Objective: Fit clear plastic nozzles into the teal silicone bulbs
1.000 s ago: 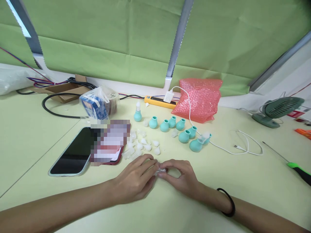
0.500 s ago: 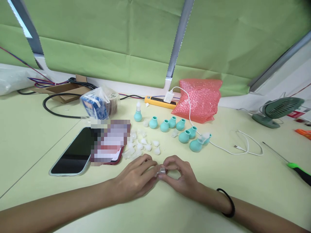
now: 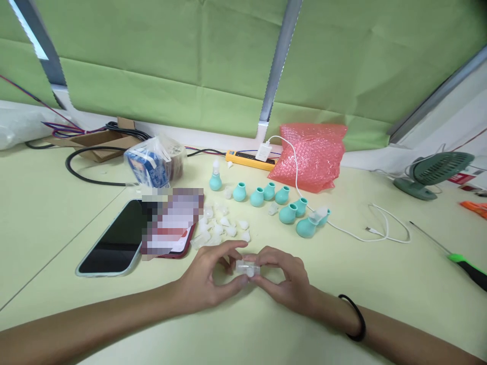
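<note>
A small clear plastic tube-like piece, with a whitish part at its lower side, is pinched at its right end by my right hand, thumb and index finger closed on it. My left hand curves around the left end with its fingers apart. Its index finger is raised above the piece, and its thumb tip is close to the lower edge; whether they touch I cannot tell. Just beyond my hands lie several white teardrop-shaped pieces and clear plastic pieces. Several turquoise bulb-shaped pieces stand farther back.
Two phones, one dark-screened and one red-edged, lie at left. Behind are a bagged blue packet, a yellow power strip and pink bubble wrap. A white cable, screwdriver and green fan are at right.
My left fingers have spread and the index finger has lifted off the clear plastic piece, showing more of it. My right hand keeps its pinch, nearly in place.
</note>
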Available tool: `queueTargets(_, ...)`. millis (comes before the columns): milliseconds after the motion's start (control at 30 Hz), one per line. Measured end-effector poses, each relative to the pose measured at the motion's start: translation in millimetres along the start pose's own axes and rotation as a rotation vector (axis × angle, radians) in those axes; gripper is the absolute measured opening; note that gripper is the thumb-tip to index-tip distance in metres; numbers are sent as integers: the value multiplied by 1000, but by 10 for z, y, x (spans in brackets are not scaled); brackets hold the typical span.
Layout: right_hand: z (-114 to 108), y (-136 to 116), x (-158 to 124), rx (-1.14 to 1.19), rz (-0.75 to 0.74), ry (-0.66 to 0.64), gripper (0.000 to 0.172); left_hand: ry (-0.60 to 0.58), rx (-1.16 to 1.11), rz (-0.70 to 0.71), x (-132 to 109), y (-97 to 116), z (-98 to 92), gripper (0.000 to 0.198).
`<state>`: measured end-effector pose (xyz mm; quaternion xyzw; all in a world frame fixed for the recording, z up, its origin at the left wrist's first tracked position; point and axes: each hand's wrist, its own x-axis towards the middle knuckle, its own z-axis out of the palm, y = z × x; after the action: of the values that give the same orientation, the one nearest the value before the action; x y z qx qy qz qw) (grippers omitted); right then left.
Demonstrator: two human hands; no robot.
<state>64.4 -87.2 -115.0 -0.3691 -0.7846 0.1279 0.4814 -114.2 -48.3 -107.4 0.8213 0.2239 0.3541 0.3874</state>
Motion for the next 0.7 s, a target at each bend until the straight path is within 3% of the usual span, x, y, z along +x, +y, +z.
queueTargets(133,-14,-11,32,2,-92,9,32,-149,-218,-254,18,54,8,26)
queueTargets(300,2,-29,9,-32,-115,-56,40,-253,-332,-353,29,54,19,22)
queueTargets(467,-5,-22,-14,-95,-192,-101,40,-272,-388,-382,17,13,11,24)
queueTargets(600,-219,-35,155,-221,-284,-203,44,-230,-430,-403,21,-18,-7,25)
queueTargets(700,-489,41,357,-500,-184,-108,44,-220,-426,-406,24,-34,-8,24)
